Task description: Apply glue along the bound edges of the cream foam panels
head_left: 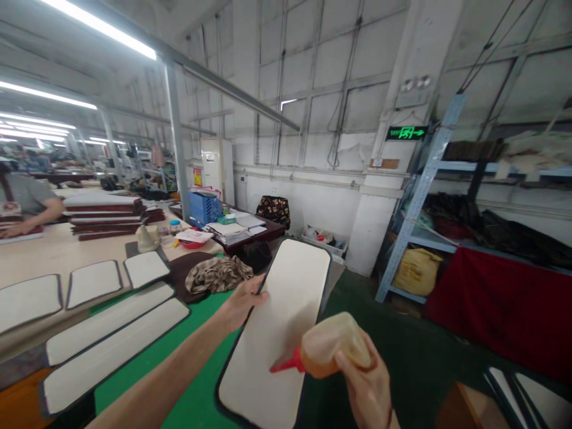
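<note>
My left hand (245, 302) grips the left edge of a long white panel with a dark border (292, 280), tilted up over the green surface. In my right hand (369, 381) is a translucent squeeze bottle (330, 342) with amber liquid inside. Its red nozzle (288, 361) points left and down over the panel's lower half; whether the tip touches the panel I cannot tell. Several similar dark-edged white panels lie to the left, among them a long one (118, 354) and a shorter one (93, 283).
A crumpled checked cloth (218, 274) lies beyond my left hand. Stacked panels (107, 211) stand on the pale table, where a co-worker's arm (44, 211) rests at far left. To the right are a blue shelf rack (420, 202) and a red cloth (500, 316).
</note>
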Demonstrator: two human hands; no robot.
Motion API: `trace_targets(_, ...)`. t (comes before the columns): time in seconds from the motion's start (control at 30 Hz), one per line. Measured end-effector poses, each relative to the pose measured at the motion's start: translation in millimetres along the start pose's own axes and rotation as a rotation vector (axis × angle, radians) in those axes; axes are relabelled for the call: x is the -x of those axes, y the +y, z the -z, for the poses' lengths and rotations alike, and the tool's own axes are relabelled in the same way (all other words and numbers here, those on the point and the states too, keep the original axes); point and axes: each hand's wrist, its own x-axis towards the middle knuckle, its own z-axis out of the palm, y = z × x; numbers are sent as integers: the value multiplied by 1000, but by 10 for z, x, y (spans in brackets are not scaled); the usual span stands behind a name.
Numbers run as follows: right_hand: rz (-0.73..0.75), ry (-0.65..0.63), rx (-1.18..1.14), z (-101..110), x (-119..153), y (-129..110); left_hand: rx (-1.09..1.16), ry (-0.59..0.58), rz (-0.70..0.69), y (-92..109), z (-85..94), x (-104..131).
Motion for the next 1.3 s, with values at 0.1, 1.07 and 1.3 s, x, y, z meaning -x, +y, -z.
trace_targets(0.1, 129, 162, -38, -17, -244, -139, -20, -9, 12, -23, -98, 94)
trace_targets(1.07, 35, 154, -193, -354, -268, 57, 6, 192, 80, 222, 160, 934)
trace_targets(1.3, -216, -122, -182, -727, 256, 406, 43, 307, 92, 261, 681, 1040)
